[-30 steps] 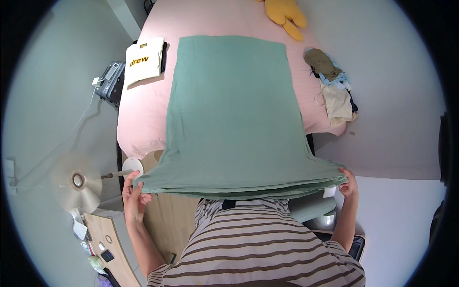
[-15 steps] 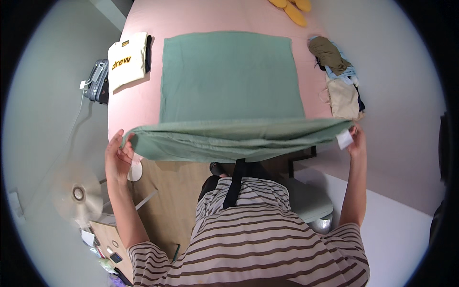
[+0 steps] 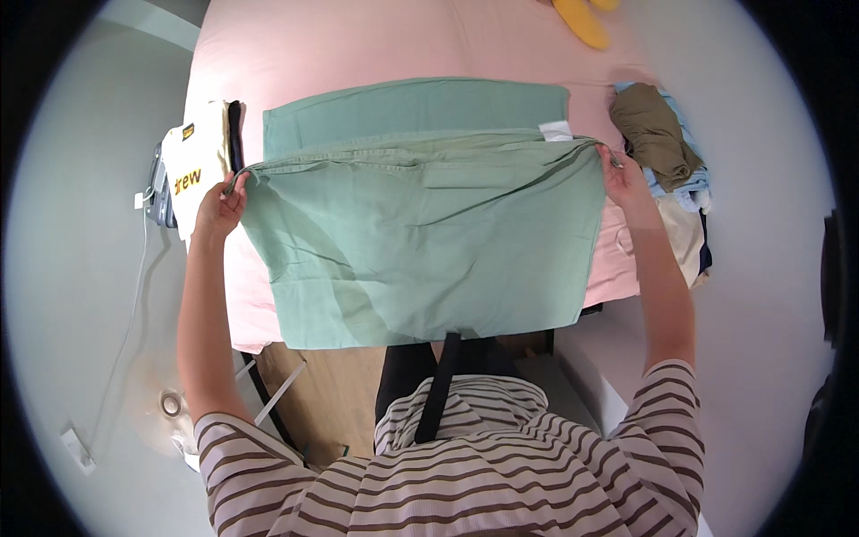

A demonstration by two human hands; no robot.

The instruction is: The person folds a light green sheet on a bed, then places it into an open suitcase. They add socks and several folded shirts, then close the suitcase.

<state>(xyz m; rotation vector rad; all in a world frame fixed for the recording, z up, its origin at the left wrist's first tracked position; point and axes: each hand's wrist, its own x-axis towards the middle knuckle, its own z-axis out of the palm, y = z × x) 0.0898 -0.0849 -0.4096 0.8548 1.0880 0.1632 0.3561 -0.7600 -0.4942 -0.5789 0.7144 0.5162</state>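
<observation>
A large green cloth (image 3: 429, 233), perhaps a pillowcase or cover, stretches between my two hands above the pink bed. My left hand (image 3: 224, 204) pinches its upper left corner, close to the folded cream shirt. At the opposite corner my right hand (image 3: 622, 174) grips the edge, with a white label (image 3: 555, 132) a little inward from it. The held edge is bunched into folds, and the near part hangs down past the bed's front edge toward my legs. Behind it, the far part of the green cloth lies flat on the sheet.
A cream shirt (image 3: 192, 170) with dark cloth beside it lies folded at the left of the pink bed (image 3: 376, 45). Crumpled clothes, with a brown garment (image 3: 655, 134) on top, are piled at the right. A yellow object (image 3: 582, 22) lies far back. A fan (image 3: 170, 404) spins at lower left.
Both hands have moved forward and up over the bed, carrying the cloth's edge away from me. The gathered near part now hangs spread out, covering more of the flat part.
</observation>
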